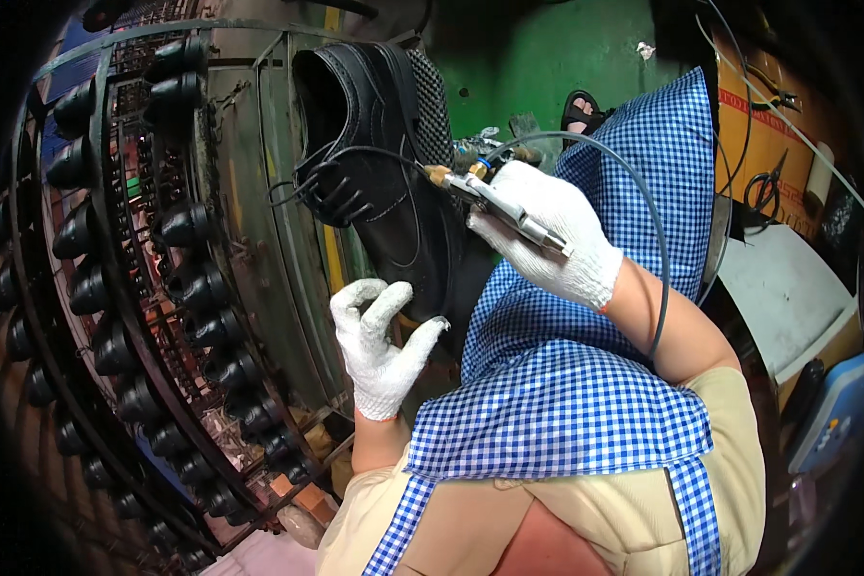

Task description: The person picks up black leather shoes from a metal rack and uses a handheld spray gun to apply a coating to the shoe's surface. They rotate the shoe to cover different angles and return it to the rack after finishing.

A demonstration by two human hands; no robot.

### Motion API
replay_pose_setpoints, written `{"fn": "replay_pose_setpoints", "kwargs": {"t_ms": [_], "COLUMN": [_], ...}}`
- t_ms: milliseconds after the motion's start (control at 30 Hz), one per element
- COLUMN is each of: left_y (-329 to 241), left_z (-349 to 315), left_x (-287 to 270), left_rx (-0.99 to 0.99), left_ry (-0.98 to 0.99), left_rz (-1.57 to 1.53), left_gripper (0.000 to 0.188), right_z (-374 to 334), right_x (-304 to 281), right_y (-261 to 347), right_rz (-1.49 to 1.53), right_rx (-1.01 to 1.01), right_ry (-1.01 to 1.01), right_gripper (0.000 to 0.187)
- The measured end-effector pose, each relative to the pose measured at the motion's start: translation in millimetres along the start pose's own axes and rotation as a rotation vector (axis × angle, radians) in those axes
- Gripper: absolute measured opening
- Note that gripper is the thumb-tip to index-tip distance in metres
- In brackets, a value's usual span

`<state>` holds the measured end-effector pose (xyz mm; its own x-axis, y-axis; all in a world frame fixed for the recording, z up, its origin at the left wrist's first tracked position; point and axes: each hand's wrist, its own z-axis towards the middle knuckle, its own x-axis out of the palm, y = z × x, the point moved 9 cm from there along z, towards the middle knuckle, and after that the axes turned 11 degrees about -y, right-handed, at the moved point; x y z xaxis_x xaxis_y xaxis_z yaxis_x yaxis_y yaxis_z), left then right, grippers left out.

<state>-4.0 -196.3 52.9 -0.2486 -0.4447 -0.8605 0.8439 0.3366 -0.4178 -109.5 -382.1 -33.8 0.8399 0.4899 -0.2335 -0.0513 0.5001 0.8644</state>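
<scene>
In my gloved right hand [552, 226] is a slim metal spray gun [509, 213] with a brass tip, its thin grey hose [655, 221] looping over my forearm. The tip points left, at the upper of a black leather lace-up shoe [394, 211]. That shoe's opening faces away from me and its toe is towards me; dark laces [341, 200] hang loose on its left side. Beside the toe, my gloved left hand [379, 346] has its fingers curled and spread apart, with nothing between them. Whether its fingertips touch the shoe I cannot tell.
A metal rack [110, 221] on the left carries several rows of black shoes. On the right are a cardboard box [734, 125], black-handled scissors [763, 192], pliers [773, 88] and a white sheet [782, 288]. A blue checked apron [557, 413] covers my lap.
</scene>
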Motion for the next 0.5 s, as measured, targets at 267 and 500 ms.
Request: {"fn": "replay_pose_setpoints", "kwargs": {"t_ms": [267,500], "left_y": [-12.2,-47.2], "left_z": [2.8,37.1], "left_x": [0.6,12.1], "left_rx": [0.029,0.268], "left_ry": [0.054,0.197], "left_rz": [-0.076,-0.030], "left_gripper": [0.061,0.044], "right_z": [-25.7,-41.8], "right_x": [-19.5,-50.5], "right_y": [7.2,16.1], "right_rz": [0.052,0.064], "right_rx": [0.045,0.115], "right_ry": [0.152,0.278], "right_gripper": [0.019,0.017]}}
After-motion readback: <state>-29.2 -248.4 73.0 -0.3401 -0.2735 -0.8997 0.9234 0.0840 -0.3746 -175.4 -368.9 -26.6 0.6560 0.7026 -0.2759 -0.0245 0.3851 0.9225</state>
